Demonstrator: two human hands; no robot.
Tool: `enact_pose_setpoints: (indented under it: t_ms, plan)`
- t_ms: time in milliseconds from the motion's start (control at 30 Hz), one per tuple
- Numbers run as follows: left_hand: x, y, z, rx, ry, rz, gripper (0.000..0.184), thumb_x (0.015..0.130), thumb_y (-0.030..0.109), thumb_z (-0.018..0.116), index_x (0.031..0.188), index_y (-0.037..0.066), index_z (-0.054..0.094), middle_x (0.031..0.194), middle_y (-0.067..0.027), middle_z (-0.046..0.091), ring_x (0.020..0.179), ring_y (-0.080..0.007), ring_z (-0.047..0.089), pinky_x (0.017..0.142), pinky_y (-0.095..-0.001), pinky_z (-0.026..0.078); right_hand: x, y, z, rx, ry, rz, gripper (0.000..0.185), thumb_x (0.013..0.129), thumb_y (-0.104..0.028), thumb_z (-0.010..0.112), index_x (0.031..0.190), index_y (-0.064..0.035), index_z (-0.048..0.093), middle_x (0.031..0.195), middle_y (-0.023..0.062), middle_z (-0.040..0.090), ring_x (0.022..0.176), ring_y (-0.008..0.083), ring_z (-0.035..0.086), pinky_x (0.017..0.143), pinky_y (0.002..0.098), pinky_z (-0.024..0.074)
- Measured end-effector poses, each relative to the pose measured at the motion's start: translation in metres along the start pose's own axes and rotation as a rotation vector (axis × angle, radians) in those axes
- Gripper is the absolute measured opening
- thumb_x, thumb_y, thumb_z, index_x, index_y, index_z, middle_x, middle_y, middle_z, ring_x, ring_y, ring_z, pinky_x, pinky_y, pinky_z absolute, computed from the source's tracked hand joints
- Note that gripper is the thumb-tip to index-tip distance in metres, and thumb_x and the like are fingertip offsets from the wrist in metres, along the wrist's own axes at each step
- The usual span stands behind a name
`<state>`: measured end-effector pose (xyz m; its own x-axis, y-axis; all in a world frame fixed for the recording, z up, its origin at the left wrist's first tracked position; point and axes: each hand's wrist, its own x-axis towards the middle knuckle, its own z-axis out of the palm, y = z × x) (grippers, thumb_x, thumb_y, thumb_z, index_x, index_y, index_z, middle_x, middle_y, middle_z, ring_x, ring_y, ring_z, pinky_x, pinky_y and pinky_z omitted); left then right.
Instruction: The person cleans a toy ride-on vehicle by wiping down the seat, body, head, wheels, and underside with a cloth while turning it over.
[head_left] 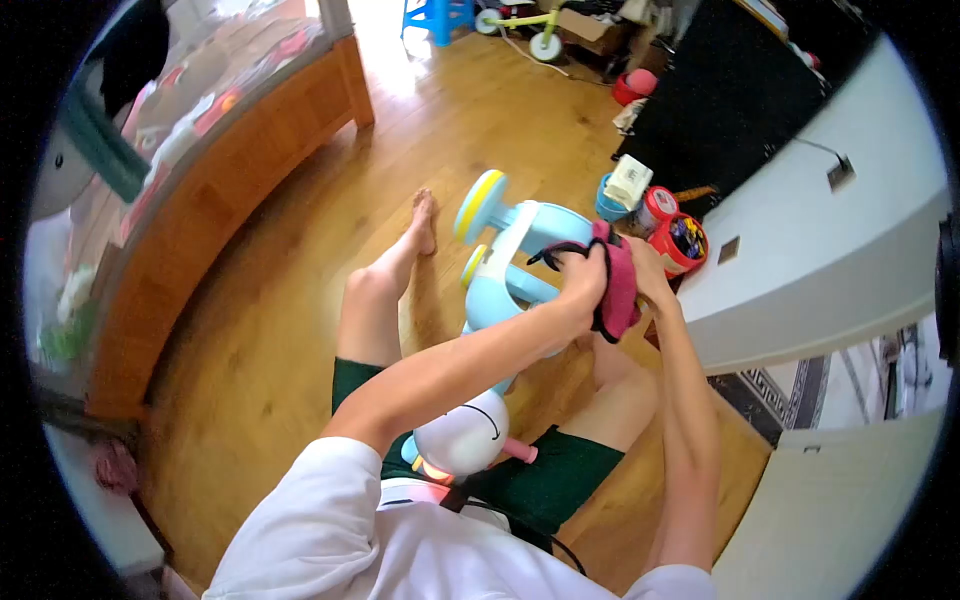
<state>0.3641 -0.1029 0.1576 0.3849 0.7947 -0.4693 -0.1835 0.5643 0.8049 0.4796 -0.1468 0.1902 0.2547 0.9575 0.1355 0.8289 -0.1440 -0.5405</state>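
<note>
Clasping a pink cloth item (620,285) with black trim, the left grip (583,282) was closed on its left side, right of the frame's centre. The right grip (648,268) touched the item's right side; fingers mostly hidden, so could not tell how far closed. The item was held up over the right edge of a light-blue ride-on toy (490,305), tipped over between the person's legs, wheels with yellow rims pointing to the upper middle, white head (460,438) low in the frame near the dark green shorts (575,465). Wooden floor (265,420) lay underneath. Just beyond the hands, to the upper right, stood a red bucket (680,262) of small objects, a red tub (657,205) and a white packet (628,182) on a blue container (608,205). Wood-framed bed (215,195) ran along the left; blue stool (440,18) and a yellow-green bike (530,25) sat at the top.
</note>
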Motion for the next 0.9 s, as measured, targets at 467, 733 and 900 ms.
enact_pose_setpoints:
  t_ms: [467, 733, 900]
  plan:
    - [0.022, 0.046, -0.052, -0.447, -0.562, -0.600, 0.029, 0.095, 0.033, 0.052, 0.107, 0.008, 0.060, 0.104, -0.0087, 0.069, 0.092, -0.0251, 0.065, 0.091, -0.0416, 0.051, 0.015, -0.032, -0.005, -0.142, -0.082, 0.254, 0.039, 0.095, -0.032, 0.041, 0.114, -0.0080, 0.066, 0.105, 0.0231, 0.066, 0.102, 0.0423, 0.061, 0.086, 0.0484, 0.0458]
    - [0.030, 0.031, -0.044, -0.609, -0.402, -0.591, 0.029, 0.092, 0.031, 0.060, 0.108, 0.006, 0.060, 0.100, -0.0103, 0.069, 0.089, -0.0270, 0.066, 0.089, -0.0450, 0.053, 0.009, -0.031, 0.002, -0.197, -0.018, 0.256, 0.041, 0.096, -0.031, 0.041, 0.119, -0.0053, 0.064, 0.112, 0.0238, 0.065, 0.106, 0.0411, 0.060, 0.090, 0.0474, 0.0460]
    - [0.024, 0.030, -0.049, -0.669, -0.403, -0.632, 0.030, 0.092, 0.031, 0.061, 0.111, 0.007, 0.060, 0.105, -0.0113, 0.069, 0.093, -0.0286, 0.066, 0.089, -0.0472, 0.052, 0.006, -0.042, 0.001, -0.197, -0.011, 0.253, 0.041, 0.097, -0.033, 0.042, 0.116, -0.0062, 0.065, 0.108, 0.0231, 0.066, 0.102, 0.0424, 0.061, 0.086, 0.0492, 0.0467]
